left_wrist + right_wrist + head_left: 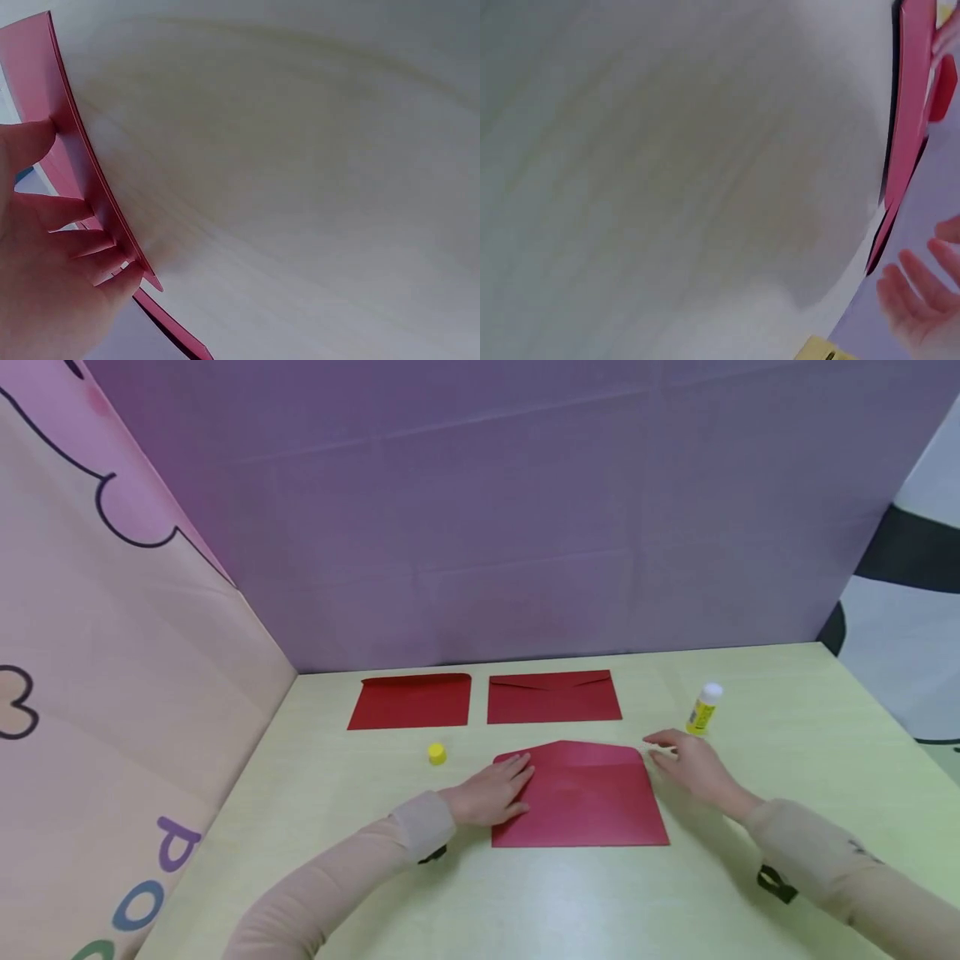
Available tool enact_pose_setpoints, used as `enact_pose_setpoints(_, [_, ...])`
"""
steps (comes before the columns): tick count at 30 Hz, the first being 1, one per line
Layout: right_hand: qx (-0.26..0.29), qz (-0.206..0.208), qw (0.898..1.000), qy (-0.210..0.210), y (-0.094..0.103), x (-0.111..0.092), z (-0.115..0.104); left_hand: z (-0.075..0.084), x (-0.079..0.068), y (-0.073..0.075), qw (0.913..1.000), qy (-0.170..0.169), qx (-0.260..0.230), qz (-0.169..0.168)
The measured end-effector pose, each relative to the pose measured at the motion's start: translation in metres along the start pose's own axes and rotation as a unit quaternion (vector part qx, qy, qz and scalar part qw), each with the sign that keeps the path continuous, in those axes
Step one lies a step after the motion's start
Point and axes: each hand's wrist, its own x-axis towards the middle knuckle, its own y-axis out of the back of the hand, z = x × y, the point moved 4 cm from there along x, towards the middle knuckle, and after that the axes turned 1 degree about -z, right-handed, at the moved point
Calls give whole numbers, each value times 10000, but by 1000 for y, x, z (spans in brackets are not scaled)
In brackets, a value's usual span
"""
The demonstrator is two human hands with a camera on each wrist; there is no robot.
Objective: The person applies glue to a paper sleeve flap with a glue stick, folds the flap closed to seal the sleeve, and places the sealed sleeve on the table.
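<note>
A red envelope (588,806) lies on the table with its flap raised at the far side. My left hand (491,793) rests on its left part, fingers spread and straight; in the left wrist view the fingertips of the left hand (60,277) touch the envelope (75,142). Just off the envelope's upper right corner hovers my right hand (693,766), its fingers loosely bent and holding nothing. In the right wrist view the right hand (926,300) is apart from the envelope (907,112). A glue stick (703,710), uncapped, stands close behind the right hand.
Two more red envelopes lie farther back, the left one (411,703) with its flap edge lifted, the right one (553,700) with its flap folded down. A yellow cap (437,753) sits left of the near envelope. A purple backdrop (525,527) borders the table's far edge.
</note>
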Motion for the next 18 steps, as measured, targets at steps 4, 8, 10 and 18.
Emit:
enact_pose_setpoints(4, [8, 534, 9986, 21, 13, -1, 10, 0, 0, 0, 10000, 24, -20, -12])
enact_pose_setpoints(8, [5, 821, 9966, -67, 23, -4, 19, -1, 0, 0, 10000, 16, -25, 11])
enact_pose_setpoints(10, [21, 919, 9956, -159, 27, -6, 22, -1, 0, 0, 10000, 4, -19, 28])
enact_pose_setpoints(18, [-209, 927, 9917, -870, 40, -9, 42, -2, -2, 0, 10000, 10, -42, 20])
